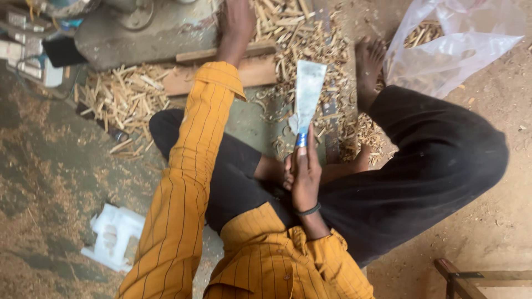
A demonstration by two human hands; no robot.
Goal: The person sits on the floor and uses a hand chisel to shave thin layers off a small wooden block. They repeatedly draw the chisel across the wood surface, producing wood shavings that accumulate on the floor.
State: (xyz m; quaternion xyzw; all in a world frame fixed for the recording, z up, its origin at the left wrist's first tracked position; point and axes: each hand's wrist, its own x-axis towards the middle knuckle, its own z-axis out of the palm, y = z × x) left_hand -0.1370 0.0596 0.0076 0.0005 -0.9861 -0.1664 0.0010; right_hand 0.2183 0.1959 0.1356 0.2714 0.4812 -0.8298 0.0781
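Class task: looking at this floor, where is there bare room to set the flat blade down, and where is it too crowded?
Bare floor lies right of the black trouser leg, below the plastic bag. A sawdust-dusted patch lies left of the orange sleeve. Ahead, wood chips crowd the ground.

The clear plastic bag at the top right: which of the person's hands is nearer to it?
Right. The right hand, gripping a flat blade, is below and left of the plastic bag. The left hand reaches up into the wood sticks, further left of the bag.
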